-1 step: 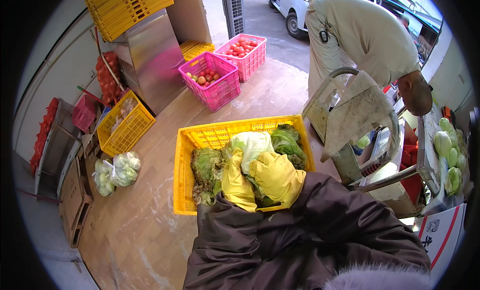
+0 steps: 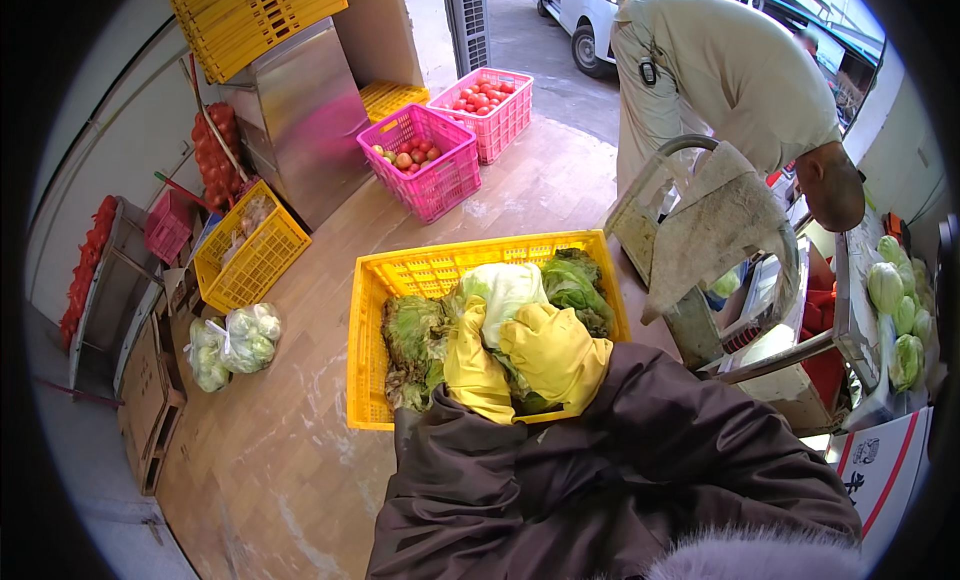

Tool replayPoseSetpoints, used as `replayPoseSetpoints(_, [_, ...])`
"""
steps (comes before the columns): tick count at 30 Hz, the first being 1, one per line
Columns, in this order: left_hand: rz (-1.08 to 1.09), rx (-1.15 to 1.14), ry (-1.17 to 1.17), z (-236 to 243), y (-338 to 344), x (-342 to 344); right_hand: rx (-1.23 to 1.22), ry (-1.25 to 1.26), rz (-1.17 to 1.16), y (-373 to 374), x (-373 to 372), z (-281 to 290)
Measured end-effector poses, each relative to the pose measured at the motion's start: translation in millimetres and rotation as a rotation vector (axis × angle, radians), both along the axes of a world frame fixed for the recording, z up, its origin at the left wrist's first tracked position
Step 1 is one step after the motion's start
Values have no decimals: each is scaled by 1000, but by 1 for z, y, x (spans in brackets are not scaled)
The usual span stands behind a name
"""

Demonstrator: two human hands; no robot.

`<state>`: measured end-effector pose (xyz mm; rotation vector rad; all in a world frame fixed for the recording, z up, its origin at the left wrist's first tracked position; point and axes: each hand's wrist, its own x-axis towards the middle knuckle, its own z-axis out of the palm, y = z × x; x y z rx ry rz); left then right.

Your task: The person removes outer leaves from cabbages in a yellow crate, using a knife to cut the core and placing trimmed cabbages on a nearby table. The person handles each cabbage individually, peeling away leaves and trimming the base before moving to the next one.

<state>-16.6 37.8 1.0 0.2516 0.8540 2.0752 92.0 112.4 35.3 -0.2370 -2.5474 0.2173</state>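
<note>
A yellow plastic crate (image 2: 378,280) is in front of me, holding leafy heads. A pale cabbage-like head (image 2: 500,285) sits in the middle, between darker wilted leaves (image 2: 405,345) on the left and greener leaves (image 2: 575,290) on the right. Both of my hands wear yellow gloves. My left hand (image 2: 474,370) is closed around the left side of the pale head, and my right hand (image 2: 553,355) grips its lower right, fingers curled. The underside of the head and some fingertips are hidden.
A person (image 2: 730,70) bends at the right beside a metal chair (image 2: 690,150) and leafy vegetables (image 2: 885,290). Pink tomato crates (image 2: 430,185) stand behind my crate. A yellow crate (image 2: 250,265), bagged greens (image 2: 250,345) and cardboard (image 2: 140,400) are at the left. A white van (image 2: 580,15) is outside.
</note>
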Motion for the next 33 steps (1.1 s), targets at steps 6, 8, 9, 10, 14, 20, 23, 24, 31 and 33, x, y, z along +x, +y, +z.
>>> replayPoseSetpoints(6, [-79,46,-215,-2,3,-1,-168,90,246,19,8,-16])
replayPoseSetpoints(8, [-47,87,-197,0,2,-1,-156,64,273,21,11,-12])
replayPoseSetpoints(9, [-31,89,-200,2,2,-1,-153,41,276,21,15,-8])
replayPoseSetpoints(10, [-68,126,-238,4,0,-2,-189,31,229,19,17,-6])
replayPoseSetpoints(14, [-31,56,-105,12,-2,-6,-238,604,-55,16,24,-1])
replayPoseSetpoints(20, [-124,106,-57,6,-4,-20,-1252,682,-435,45,22,-24])
replayPoseSetpoints(23, [-223,149,14,-1,-6,-25,-1601,417,-389,58,26,-25])
replayPoseSetpoints(24, [-272,194,-92,-2,-6,-25,-1469,451,-398,58,27,-23])
replayPoseSetpoints(31, [-365,181,-247,2,-5,-15,-883,542,-242,35,47,16])
replayPoseSetpoints(33, [-352,204,-245,4,-3,-13,-100,204,-137,29,43,16])
